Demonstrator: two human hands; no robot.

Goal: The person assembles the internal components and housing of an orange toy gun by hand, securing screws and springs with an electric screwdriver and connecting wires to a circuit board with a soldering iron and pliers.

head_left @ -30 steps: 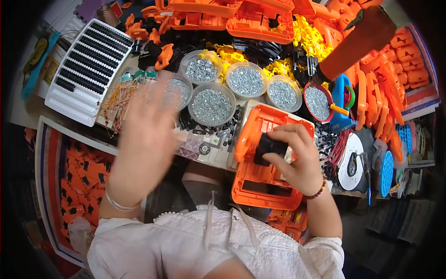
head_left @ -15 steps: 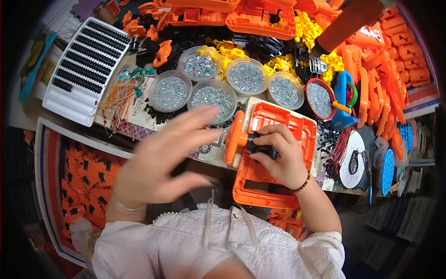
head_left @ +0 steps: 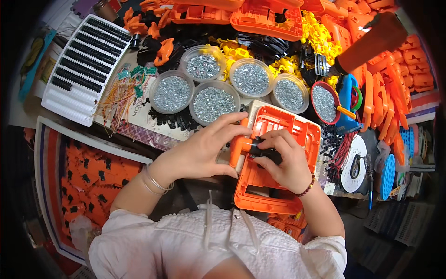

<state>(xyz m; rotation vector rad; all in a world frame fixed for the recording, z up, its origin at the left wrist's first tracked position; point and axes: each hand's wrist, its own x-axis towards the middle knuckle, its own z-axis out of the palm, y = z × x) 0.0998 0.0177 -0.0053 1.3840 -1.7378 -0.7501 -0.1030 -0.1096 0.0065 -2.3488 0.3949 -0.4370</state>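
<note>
An orange plastic housing (head_left: 246, 201), an open shell with ribs and cut-outs, lies in front of me over the table's near edge. Across its left side sits an orange T-shaped handle (head_left: 239, 148) with a black shaft. My left hand (head_left: 209, 146) curls round the crossbar, fingertips at its far end and thumb by its near end; the palm hides part of it. Fingers and thumb of my right hand (head_left: 288, 162) pinch the black shaft over the housing. The shaft's inner end is hidden beneath that hand.
Round tubs of small metal screws (head_left: 213, 104) stand beyond the housing. A white rack of black parts (head_left: 88, 65) is at far left, above a bin of orange pieces (head_left: 93, 181). An orange-brown cylindrical tool (head_left: 369, 44) overhangs the right side. Orange shells (head_left: 267, 21) line the back.
My left hand has come in from the left and closed round the handle's crossbar. The right hand stays on the shaft. The overhanging tool appears shifted right and nearer.
</note>
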